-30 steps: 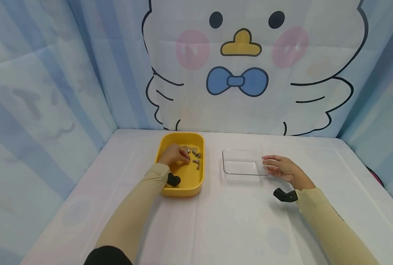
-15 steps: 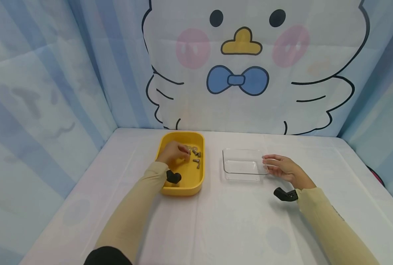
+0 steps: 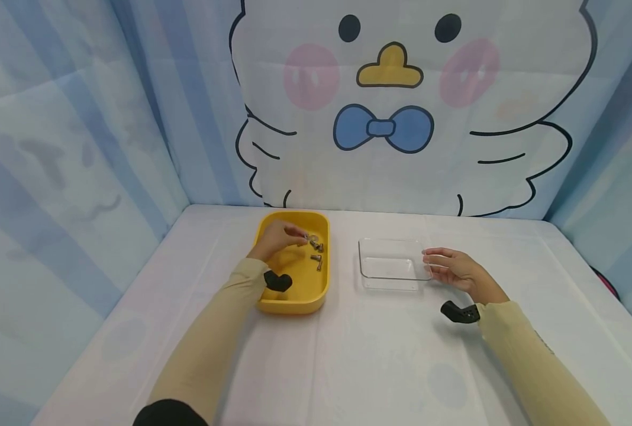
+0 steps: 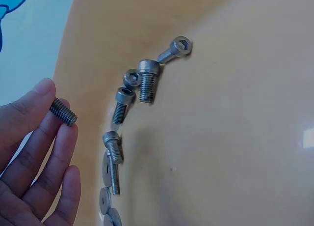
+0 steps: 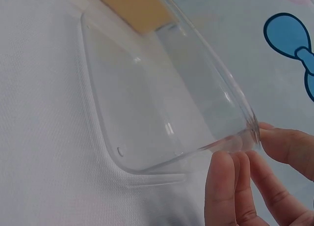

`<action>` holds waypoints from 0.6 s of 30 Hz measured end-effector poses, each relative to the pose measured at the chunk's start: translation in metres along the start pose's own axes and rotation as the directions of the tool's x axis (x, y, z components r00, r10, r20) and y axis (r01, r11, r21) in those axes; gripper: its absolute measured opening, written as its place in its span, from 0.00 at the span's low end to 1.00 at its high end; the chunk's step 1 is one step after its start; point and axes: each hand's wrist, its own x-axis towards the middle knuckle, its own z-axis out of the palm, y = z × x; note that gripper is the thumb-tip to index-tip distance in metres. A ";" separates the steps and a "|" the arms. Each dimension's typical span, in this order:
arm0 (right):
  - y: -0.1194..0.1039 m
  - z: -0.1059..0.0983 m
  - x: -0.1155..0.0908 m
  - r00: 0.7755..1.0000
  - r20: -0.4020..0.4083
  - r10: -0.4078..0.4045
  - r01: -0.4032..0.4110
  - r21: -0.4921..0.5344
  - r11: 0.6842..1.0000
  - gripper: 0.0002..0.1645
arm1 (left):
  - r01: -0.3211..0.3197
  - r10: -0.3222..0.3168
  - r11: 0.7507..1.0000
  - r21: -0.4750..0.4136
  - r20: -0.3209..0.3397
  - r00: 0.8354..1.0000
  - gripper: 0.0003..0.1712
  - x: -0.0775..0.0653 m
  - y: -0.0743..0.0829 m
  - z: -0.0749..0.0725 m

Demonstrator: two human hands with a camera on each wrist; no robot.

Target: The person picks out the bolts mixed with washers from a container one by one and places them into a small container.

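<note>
My left hand (image 3: 277, 238) is over the yellow tray (image 3: 294, 307). In the left wrist view its thumb and fingers pinch a bolt (image 4: 64, 112); the threaded end shows and the head is hidden. Below lie loose socket-head bolts, such as one thick bolt (image 4: 146, 81), and several washers (image 4: 105, 200) along the tray's side. My right hand (image 3: 460, 273) is at the right end of a clear plastic box (image 3: 393, 278). In the right wrist view the thumb (image 5: 289, 148) meets the box's corner at the rim, and the fingers (image 5: 221, 186) lie against its outer end wall.
Both containers stand side by side on a white-covered table (image 3: 369, 355), the tray on the left and the box on the right, with a gap between. A printed curtain (image 3: 385, 177) rises behind the table, and blue cloth (image 3: 71, 177) hangs on the left.
My left hand has risen a little and shifted towards the back of the tray, with the bolt between its fingers. The right hand and the clear box have stayed in place.
</note>
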 end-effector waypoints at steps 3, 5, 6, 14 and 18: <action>-0.001 0.001 -0.001 1.000 0.003 0.000 0.000 0.006 1.000 0.10 | 0.005 -0.005 0.999 -0.034 0.010 1.000 0.15 -0.001 0.004 -0.003; -0.001 0.000 -0.001 1.000 0.001 0.005 -0.005 0.015 1.000 0.11 | 0.010 -0.009 0.998 -0.056 0.013 1.000 0.15 -0.001 0.007 -0.004; 0.000 0.000 0.000 1.000 0.001 0.005 -0.005 0.014 1.000 0.10 | 0.012 -0.011 0.998 -0.068 0.016 1.000 0.15 -0.002 0.009 -0.004; 0.000 -0.003 0.000 1.000 -0.001 0.004 -0.004 -0.038 0.999 0.07 | 0.008 0.011 0.961 -0.275 0.066 0.998 0.20 -0.011 0.029 -0.003; 0.001 -0.004 0.000 1.000 -0.002 0.004 -0.004 -0.087 0.996 0.08 | 0.009 0.028 0.936 -0.353 0.097 0.995 0.21 -0.012 0.038 0.002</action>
